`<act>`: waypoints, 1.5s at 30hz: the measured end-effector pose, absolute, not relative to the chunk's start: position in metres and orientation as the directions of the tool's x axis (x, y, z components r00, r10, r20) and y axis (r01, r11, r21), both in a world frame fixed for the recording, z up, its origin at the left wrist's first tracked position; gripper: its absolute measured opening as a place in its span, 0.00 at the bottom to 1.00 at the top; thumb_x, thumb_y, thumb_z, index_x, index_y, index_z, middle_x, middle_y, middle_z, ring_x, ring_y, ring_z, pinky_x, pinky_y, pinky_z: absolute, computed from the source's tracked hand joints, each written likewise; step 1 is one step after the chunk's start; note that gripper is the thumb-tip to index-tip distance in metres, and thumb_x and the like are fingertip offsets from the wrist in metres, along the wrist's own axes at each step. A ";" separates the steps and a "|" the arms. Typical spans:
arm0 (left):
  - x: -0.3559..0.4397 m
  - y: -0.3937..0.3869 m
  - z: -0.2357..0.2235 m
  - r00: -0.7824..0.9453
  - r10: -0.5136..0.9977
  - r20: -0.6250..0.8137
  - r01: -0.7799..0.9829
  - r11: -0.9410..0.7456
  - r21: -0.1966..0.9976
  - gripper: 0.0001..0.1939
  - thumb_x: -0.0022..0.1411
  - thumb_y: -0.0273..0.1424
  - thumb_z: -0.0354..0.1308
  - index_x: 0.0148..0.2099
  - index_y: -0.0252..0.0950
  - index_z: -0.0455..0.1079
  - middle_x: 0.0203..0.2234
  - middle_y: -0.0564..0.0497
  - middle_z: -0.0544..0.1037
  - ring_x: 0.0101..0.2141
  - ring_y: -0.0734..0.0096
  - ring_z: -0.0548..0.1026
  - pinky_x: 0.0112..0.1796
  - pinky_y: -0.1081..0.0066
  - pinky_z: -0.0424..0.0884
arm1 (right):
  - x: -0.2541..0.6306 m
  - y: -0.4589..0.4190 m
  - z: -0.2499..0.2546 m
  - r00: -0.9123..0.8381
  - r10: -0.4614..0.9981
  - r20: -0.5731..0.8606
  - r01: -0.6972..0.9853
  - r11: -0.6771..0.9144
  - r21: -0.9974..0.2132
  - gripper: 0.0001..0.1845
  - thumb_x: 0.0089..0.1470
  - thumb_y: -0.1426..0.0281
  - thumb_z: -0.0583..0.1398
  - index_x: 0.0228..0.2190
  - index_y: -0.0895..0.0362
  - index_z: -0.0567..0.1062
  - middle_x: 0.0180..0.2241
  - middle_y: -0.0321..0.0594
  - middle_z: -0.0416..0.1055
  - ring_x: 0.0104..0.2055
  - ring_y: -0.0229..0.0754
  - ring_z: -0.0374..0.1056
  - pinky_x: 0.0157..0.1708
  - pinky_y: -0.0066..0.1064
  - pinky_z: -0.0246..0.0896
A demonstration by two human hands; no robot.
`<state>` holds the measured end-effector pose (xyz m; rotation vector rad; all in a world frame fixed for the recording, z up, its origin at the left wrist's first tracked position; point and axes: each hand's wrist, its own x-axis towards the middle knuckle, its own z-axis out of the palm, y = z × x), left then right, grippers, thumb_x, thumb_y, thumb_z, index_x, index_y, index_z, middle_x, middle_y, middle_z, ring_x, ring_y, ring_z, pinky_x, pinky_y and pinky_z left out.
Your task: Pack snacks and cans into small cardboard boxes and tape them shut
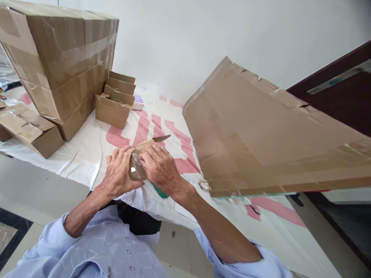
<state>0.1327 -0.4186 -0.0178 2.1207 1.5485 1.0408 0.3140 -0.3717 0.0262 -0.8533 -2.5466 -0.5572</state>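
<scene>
A small brown cardboard box point(140, 174) is held up over the near edge of the cloth-covered table. My left hand point(116, 174) grips its left side, with the thumb along the bottom. My right hand point(161, 168) is closed against the box's upper right, its fingers curled at a shiny, tape-like patch. What lies under those fingertips is hidden. One flap point(161, 138) sticks out at the far end of the box. Below my right hand, part of a green round object point(160, 191) shows.
Large taped cartons point(69, 50) are stacked at the left, with a smaller carton point(43, 133) before them. An open divided box point(112, 110) stands beside the stack, near a purple-and-white packet point(138, 102). A big cardboard sheet point(246, 135) leans at the right.
</scene>
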 end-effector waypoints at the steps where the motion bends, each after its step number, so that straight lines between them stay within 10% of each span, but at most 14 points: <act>1: 0.133 -0.418 -0.018 0.149 0.917 0.369 0.687 -0.364 0.628 0.50 0.45 0.36 0.77 0.68 0.41 0.58 0.66 0.35 0.69 0.62 0.35 0.68 0.55 0.43 0.68 | 0.314 -0.372 0.026 -0.726 0.485 0.487 0.636 0.744 0.208 0.15 0.69 0.80 0.54 0.33 0.55 0.75 0.33 0.44 0.74 0.40 0.49 0.65 0.40 0.40 0.56; 8: 0.130 -0.418 -0.020 0.163 0.905 0.394 0.682 -0.392 0.617 0.52 0.45 0.34 0.78 0.69 0.42 0.57 0.66 0.36 0.69 0.63 0.35 0.68 0.57 0.42 0.68 | 0.332 -0.384 0.043 -0.512 0.585 0.629 0.538 0.789 -0.297 0.10 0.72 0.73 0.54 0.36 0.52 0.70 0.36 0.42 0.72 0.41 0.47 0.70 0.44 0.40 0.67; 18: 0.101 -0.400 -0.032 0.145 0.825 0.546 0.660 -0.491 0.568 0.52 0.48 0.40 0.80 0.70 0.41 0.60 0.65 0.35 0.70 0.63 0.35 0.70 0.61 0.39 0.69 | 0.451 -0.388 0.019 0.028 0.872 0.489 0.580 0.384 -0.718 0.10 0.67 0.60 0.60 0.36 0.52 0.73 0.34 0.37 0.74 0.36 0.42 0.71 0.40 0.34 0.68; 33: 0.086 -0.380 -0.026 0.109 0.835 0.539 0.712 -0.444 0.544 0.60 0.48 0.70 0.69 0.72 0.39 0.64 0.65 0.35 0.71 0.59 0.31 0.74 0.59 0.36 0.74 | 0.556 -0.356 -0.130 0.233 0.963 0.138 0.659 -0.052 -0.750 0.04 0.55 0.67 0.57 0.29 0.52 0.70 0.29 0.36 0.73 0.33 0.43 0.67 0.37 0.32 0.60; 45: 0.077 -0.373 -0.033 0.098 0.849 0.519 0.744 -0.409 0.529 0.63 0.45 0.67 0.72 0.75 0.43 0.61 0.63 0.39 0.71 0.45 0.46 0.76 0.53 0.41 0.76 | 0.555 -0.326 -0.159 0.185 0.980 0.072 0.768 -0.099 -0.632 0.07 0.61 0.71 0.55 0.30 0.52 0.69 0.34 0.39 0.76 0.36 0.44 0.67 0.39 0.33 0.56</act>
